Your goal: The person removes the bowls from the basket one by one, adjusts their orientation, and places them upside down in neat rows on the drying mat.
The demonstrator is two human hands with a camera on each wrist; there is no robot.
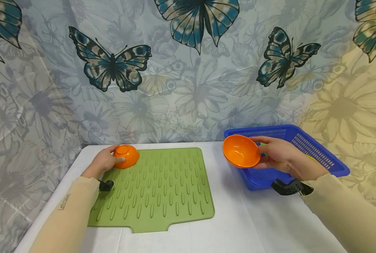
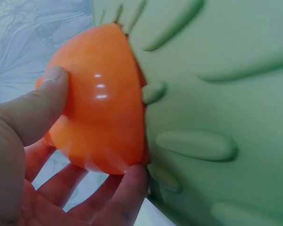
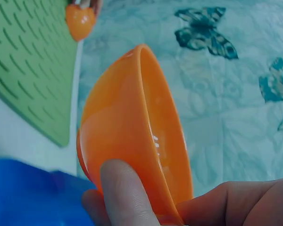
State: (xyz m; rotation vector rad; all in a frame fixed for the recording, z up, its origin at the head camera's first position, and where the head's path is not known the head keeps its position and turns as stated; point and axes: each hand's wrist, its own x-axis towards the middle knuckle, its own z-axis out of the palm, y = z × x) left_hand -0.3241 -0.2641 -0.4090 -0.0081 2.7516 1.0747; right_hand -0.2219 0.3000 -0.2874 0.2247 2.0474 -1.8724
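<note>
At the far left corner of the green ridged mat (image 1: 162, 186), an orange bowl (image 1: 129, 160) lies upside down, its rim against the ridges. My left hand (image 1: 102, 162) grips it from the left, thumb (image 2: 54, 89) on its outer wall and fingertips near the rim. In my right hand (image 1: 281, 156) is a second orange bowl (image 1: 238, 151), raised at the left side of the blue basket and tilted with its hollow inside toward the head camera. The right wrist view shows a thumb (image 3: 125, 193) on the bowl's outside and a finger at its rim.
The blue perforated basket (image 1: 254, 132) stands on the right of the white-covered table (image 1: 232, 225), with bits of green and yellow showing inside, partly hidden by my right hand. A cloth backdrop (image 1: 200, 105) with butterflies hangs directly behind the table.
</note>
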